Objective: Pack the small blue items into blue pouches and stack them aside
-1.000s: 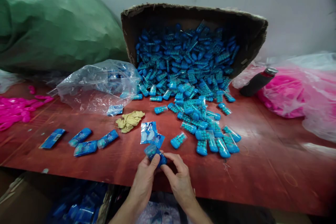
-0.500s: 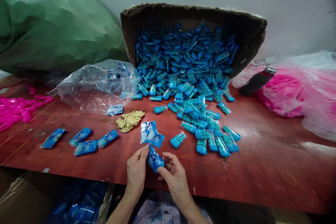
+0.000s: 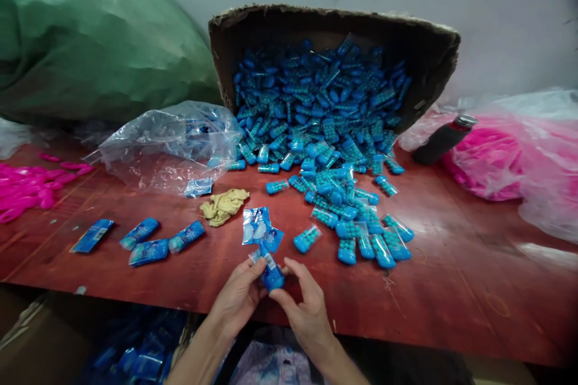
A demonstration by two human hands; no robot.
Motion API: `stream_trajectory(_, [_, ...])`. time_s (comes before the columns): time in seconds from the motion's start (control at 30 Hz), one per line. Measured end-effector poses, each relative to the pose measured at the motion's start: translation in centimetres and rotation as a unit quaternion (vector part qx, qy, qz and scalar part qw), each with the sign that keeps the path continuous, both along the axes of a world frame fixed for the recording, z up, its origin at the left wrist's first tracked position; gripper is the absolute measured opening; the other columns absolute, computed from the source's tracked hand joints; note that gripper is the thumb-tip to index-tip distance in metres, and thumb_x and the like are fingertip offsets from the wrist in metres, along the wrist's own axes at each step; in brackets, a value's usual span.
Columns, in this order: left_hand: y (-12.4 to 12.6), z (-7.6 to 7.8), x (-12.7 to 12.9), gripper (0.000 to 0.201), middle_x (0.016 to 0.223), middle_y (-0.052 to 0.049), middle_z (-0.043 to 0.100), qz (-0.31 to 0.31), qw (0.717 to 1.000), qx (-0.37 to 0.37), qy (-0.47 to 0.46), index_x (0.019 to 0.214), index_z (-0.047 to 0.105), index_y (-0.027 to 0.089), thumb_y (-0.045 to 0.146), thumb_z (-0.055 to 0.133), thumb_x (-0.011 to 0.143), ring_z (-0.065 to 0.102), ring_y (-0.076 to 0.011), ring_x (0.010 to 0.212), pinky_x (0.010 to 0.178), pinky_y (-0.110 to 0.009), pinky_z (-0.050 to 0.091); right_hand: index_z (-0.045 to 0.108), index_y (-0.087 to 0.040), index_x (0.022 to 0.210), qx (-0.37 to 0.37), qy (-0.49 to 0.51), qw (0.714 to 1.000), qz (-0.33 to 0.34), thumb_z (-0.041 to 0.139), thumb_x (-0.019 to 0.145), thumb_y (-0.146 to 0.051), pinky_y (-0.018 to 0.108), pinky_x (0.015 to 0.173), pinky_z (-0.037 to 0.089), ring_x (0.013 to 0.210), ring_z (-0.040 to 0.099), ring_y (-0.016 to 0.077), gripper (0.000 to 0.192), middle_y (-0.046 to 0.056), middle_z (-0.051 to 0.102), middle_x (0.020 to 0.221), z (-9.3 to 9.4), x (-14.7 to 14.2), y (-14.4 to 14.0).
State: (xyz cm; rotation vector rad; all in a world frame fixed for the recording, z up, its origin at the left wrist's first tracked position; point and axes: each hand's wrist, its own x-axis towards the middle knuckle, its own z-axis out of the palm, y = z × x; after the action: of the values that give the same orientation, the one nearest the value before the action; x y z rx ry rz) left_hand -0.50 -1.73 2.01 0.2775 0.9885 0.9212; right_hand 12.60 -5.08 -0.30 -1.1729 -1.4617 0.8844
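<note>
We hold a blue-wrapped container [image 3: 273,277] near the front edge of the red tabletop [image 3: 451,295], just on our side of some flat blue sleeves [image 3: 255,224]. It slants, its far end pointing away from us and a little to the left, with a white barcode label showing on top. The grip of our left hand [image 3: 237,296] is pinching it, thumb laid over the wrapping. Our right hand [image 3: 309,307] has its thumb at the near end and its index finger bent alongside; we cannot tell whether that grip presses on the container or merely touches it. Off to our left lie four blue packets [image 3: 149,251], and nearer the sleeves a crumpled yellow cloth [image 3: 223,207], with a clear plastic bag [image 3: 135,159] behind it. To our right, clear containers with blue caps [image 3: 383,254], small round balls inside them, spread across the tabletop and run back into a heap in a cardboard box [image 3: 334,18] whose open side faces us. A dark bottle [image 3: 440,143] leans beside a bag of pink pieces [image 3: 487,159].
</note>
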Motion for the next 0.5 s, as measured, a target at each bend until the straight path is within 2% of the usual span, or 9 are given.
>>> stream_trajectory(0.1, [-0.2,-0.5,-0.6,0.012,0.069,-0.002,0.067,-0.003,0.999,-0.003,-0.042,0.081,0.064,0.016,0.023,0.061,0.072,0.060,-0.0107,0.059,0.055,-0.021,0.046,0.042,-0.032,0.123,-0.034,0.026,0.999,0.033,0.068,0.070,-0.029,0.032,0.086,0.044,0.095,0.054,0.0195,0.059,0.003,0.057,0.107,0.2,0.6,0.5])
stream_trajectory(0.2, [-0.4,-0.7,-1.1,0.020,0.079,-0.004,0.069,-0.026,0.996,0.008,-0.083,0.091,0.064,0.017,0.023,0.060,0.073,0.062,-0.0140,0.070,0.064,-0.024,0.048,0.040,-0.033,0.125,-0.082,0.072,0.992,0.072,0.071,0.066,-0.033,0.035,0.092,0.039,0.106,0.049,0.0215,0.067,0.003,0.051,0.117,0.4,1.1,0.9])
stream_trajectory(0.33, [-0.2,-0.4,-1.1,0.022,0.079,-0.006,0.069,-0.072,0.992,0.036,-0.097,0.093,0.065,0.016,0.020,0.061,0.072,0.063,-0.0143,0.070,0.065,-0.024,0.048,0.043,-0.035,0.123,-0.142,0.157,0.968,0.132,0.075,0.060,-0.033,0.038,0.100,0.030,0.117,0.040,0.0230,0.070,0.001,0.048,0.124,0.3,1.2,1.2])
stream_trajectory(0.43, [-0.2,-0.3,-0.5,0.019,0.075,-0.005,0.069,-0.061,0.993,0.044,-0.086,0.089,0.066,0.015,0.021,0.061,0.072,0.062,-0.0127,0.066,0.065,-0.022,0.048,0.044,-0.035,0.122,-0.178,0.266,0.930,0.179,0.075,0.060,-0.035,0.036,0.093,0.038,0.108,0.049,0.0219,0.069,0.000,0.053,0.119,-0.1,1.0,1.2])
stream_trajectory(0.5, [-0.4,-0.3,0.1,0.018,0.075,-0.004,0.069,-0.035,0.995,0.039,-0.080,0.088,0.066,0.016,0.022,0.061,0.072,0.062,-0.0126,0.067,0.067,-0.023,0.048,0.045,-0.035,0.122,-0.194,0.307,0.913,0.185,0.075,0.059,-0.035,0.034,0.086,0.043,0.100,0.053,0.0209,0.070,0.001,0.054,0.116,-0.3,0.8,1.2])
